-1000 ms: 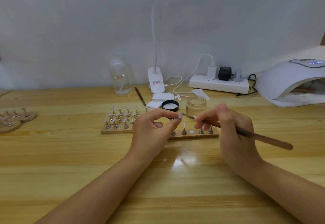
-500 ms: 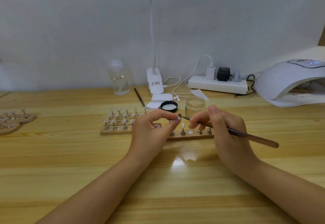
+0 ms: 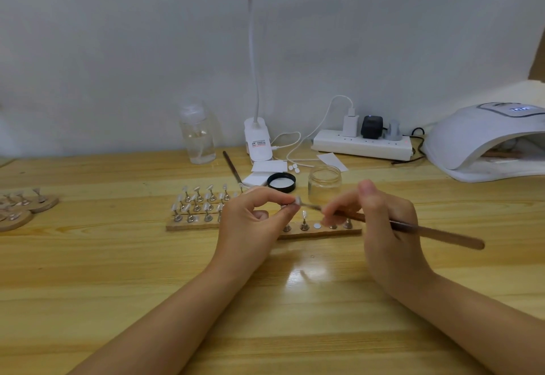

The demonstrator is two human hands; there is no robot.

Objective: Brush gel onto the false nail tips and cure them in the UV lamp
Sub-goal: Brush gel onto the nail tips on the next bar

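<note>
Left hand (image 3: 250,221) pinches nail tip (image 3: 297,201); right hand (image 3: 383,221) grips brush (image 3: 413,228), bristles touching tip from the right, shaft running rightward

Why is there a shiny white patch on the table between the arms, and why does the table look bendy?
Head view: the shiny patch is glare, light bouncing off the glossy wooden table. Head view: the wide-angle lens bows the table's far edge. Head view: the small false nail tip pinched by the left hand is soft and hard to make out; the right hand stays fairly sharp.
</note>
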